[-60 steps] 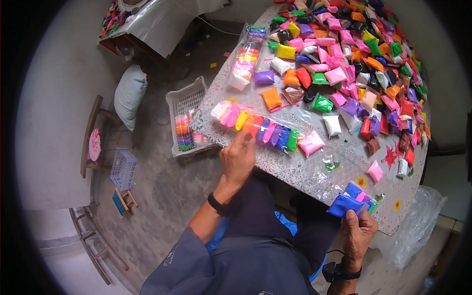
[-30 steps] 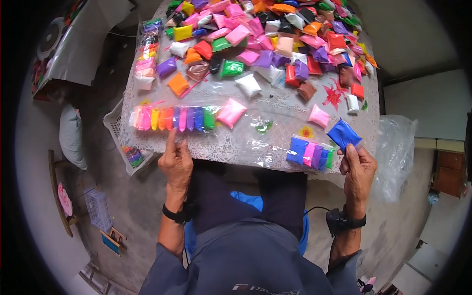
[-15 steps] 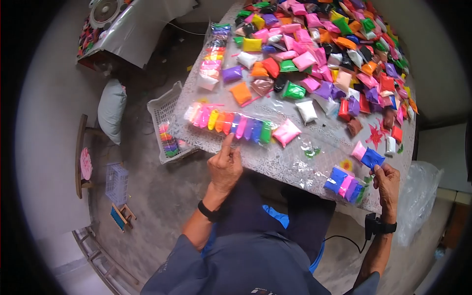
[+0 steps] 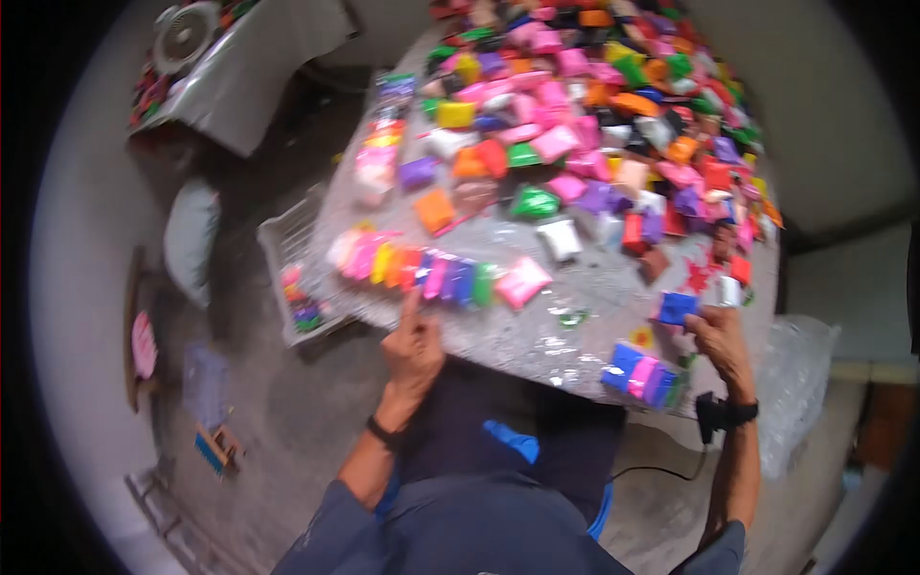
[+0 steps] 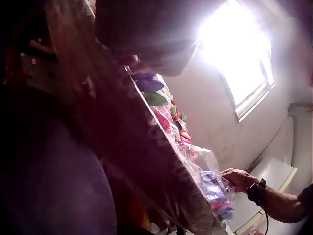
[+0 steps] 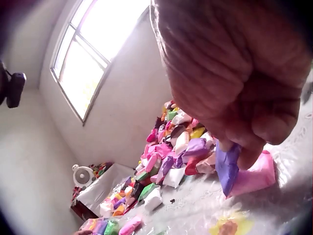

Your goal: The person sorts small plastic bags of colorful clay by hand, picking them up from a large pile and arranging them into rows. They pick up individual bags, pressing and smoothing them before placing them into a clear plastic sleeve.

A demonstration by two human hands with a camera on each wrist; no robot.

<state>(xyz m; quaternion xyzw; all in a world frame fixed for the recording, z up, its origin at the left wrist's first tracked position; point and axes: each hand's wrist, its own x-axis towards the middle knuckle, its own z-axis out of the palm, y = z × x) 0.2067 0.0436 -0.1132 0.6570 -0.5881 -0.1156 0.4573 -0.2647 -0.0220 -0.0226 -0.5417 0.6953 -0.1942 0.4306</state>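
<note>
My right hand [image 4: 724,337] pinches a small blue plastic packet [image 4: 678,309] low over the right side of the table. In the right wrist view a pink packet [image 6: 257,175] lies right beside it, under the fingertips. My left hand [image 4: 414,350] points its index finger at the front edge of a clear sleeve holding a row of coloured packets [image 4: 388,266], with the fingertip at the row's middle. A shorter bagged stack of blue, pink and purple packets [image 4: 640,376] lies near the table's front edge, below the right hand.
A large heap of coloured packets [image 4: 575,96] covers the back of the table [image 4: 498,340]. Another filled sleeve [image 4: 383,144] lies at the left edge. A white crate [image 4: 278,249] stands on the floor to the left; clear plastic [image 4: 795,383] hangs at the right.
My right hand has carried the blue packet up from the bagged stack to over the loose pink packet, which it now covers in the head view. The left index finger stays at the row.
</note>
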